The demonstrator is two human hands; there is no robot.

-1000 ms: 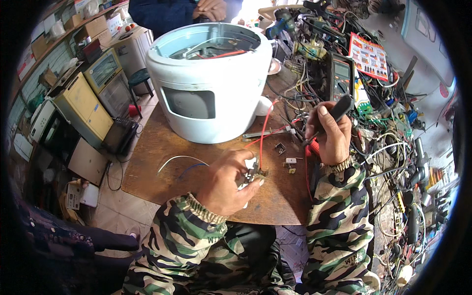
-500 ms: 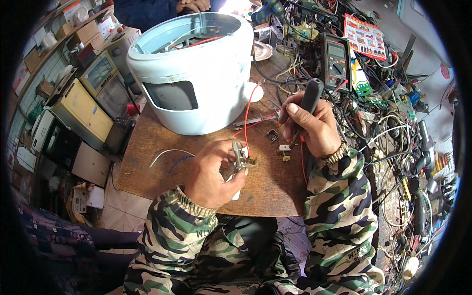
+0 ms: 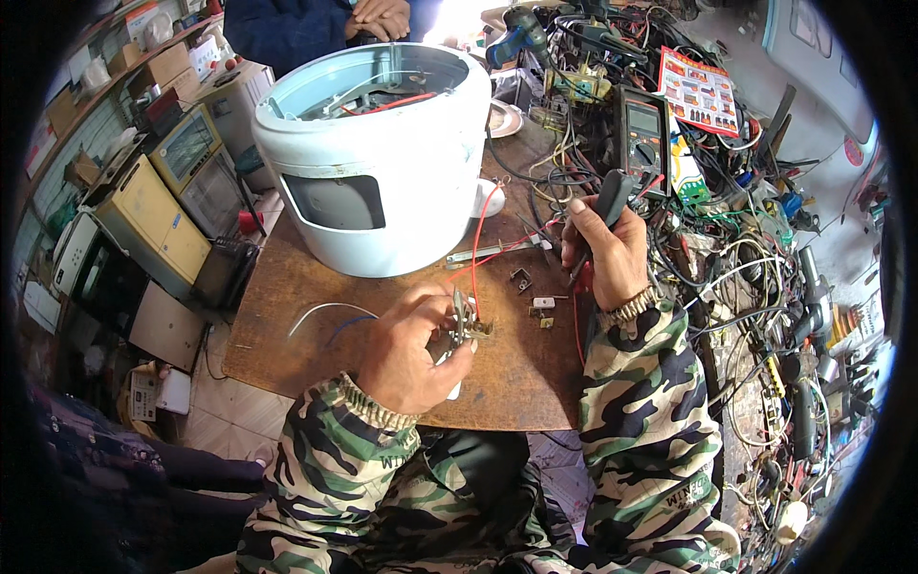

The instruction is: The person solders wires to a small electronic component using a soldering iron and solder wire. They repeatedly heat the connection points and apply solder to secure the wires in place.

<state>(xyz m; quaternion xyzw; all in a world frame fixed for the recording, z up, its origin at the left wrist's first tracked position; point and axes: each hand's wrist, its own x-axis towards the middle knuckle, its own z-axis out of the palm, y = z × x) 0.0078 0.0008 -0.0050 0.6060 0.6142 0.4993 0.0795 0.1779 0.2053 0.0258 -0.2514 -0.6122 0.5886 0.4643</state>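
Note:
My left hand (image 3: 413,354) is closed around a small metal fitting (image 3: 469,330) with brass-coloured contacts, above the wooden table (image 3: 316,368). A red wire (image 3: 476,263) rises from the fitting toward the side of a pale blue round appliance housing (image 3: 382,239). In my right hand (image 3: 617,253) is a black-handled tool (image 3: 615,196), its handle tilted up; its working end is partly hidden by the fingers. Between the hands lie a small bent metal bracket (image 3: 520,279), a white block (image 3: 543,302) and a small brass-coloured piece (image 3: 546,322).
A multimeter (image 3: 643,139) stands amid tangled cables on the right, near a blue drill (image 3: 516,40) and a printed red sheet (image 3: 698,91). Another person's hands (image 3: 381,19) rest behind the housing. A metal strip tool (image 3: 488,253) and white wire (image 3: 320,308) lie on the table.
My right hand has lowered slightly with the black-handled tool, drawing its lower end away from the small parts. The view has shifted slightly; my left hand keeps hold of the fitting.

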